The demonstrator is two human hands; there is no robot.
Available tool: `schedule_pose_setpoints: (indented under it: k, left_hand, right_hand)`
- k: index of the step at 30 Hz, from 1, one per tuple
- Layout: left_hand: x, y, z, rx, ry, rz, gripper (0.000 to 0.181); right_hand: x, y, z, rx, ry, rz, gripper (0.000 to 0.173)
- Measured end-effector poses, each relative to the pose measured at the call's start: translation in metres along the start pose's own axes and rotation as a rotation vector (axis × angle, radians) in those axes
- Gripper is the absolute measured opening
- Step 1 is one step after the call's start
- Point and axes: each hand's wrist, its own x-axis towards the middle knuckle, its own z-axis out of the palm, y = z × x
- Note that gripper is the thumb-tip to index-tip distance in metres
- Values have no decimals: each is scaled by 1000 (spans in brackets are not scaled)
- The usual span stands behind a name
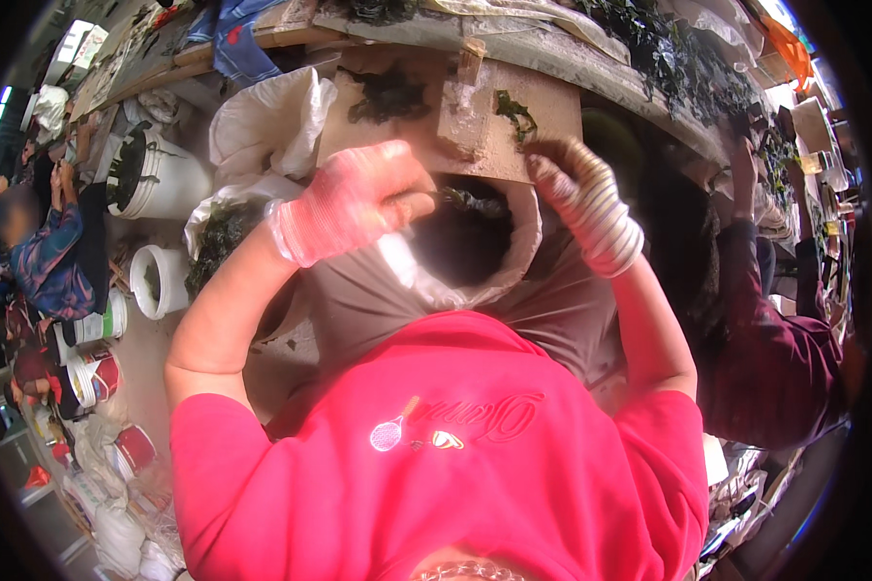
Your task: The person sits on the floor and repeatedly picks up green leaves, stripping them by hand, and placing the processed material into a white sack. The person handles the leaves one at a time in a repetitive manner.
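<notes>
My left hand point(363, 200), in a pink-lit knit glove, is over the left rim of a white-lined bucket point(530, 225) between my knees; its fingers are curled and blurred, and I cannot tell whether they hold anything. My right hand point(578, 192), in a striped glove, is at the right edge of a wooden board point(563, 109). Its fingertips are by a strip of dark green seaweed point(516, 116) on the board; whether they grip it is unclear. A darker seaweed clump point(389, 94) lies on the board's left part, beside an upright wooden block point(469, 109). More seaweed shows inside the dark bucket.
Left of me stand a seaweed-filled sack point(225, 243) and white buckets point(178, 181). Beyond the board runs a long wooden table edge point(552, 62), with seaweed heaped point(690, 65) at right. One person point(51, 254) sits far left, another point(770, 363) close on the right.
</notes>
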Motion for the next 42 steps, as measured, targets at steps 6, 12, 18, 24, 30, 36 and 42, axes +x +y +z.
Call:
schedule_pose_setpoints:
  k: [6, 12, 18, 24, 30, 36, 42]
  left_hand:
    - [42, -34, 17, -7, 3, 82, 10]
    - [54, -103, 58, -180, 3, -275, 18]
    - [122, -156, 68, 10, 214, -342, 17]
    - [120, -191, 103, 377, 89, -577, 22]
    - [59, -159, 113, 41, 2, -414, 24]
    - [75, -105, 130, -526, 363, -446, 26]
    - [74, -88, 124, -229, 321, -370, 15]
  right_hand:
    - [37, 25, 32, 1, -175, -141, 38]
    - [80, 102, 26, 38, 39, -30, 21]
    - [164, 96, 8, -308, 280, -12, 22]
    - [188, 139, 1, -551, 234, 131, 21]
    - [144, 114, -19, 586, 169, 163, 20]
    - [123, 125, 14, 511, 102, -234, 21]
    - [105, 90, 39, 877, 262, -38, 21]
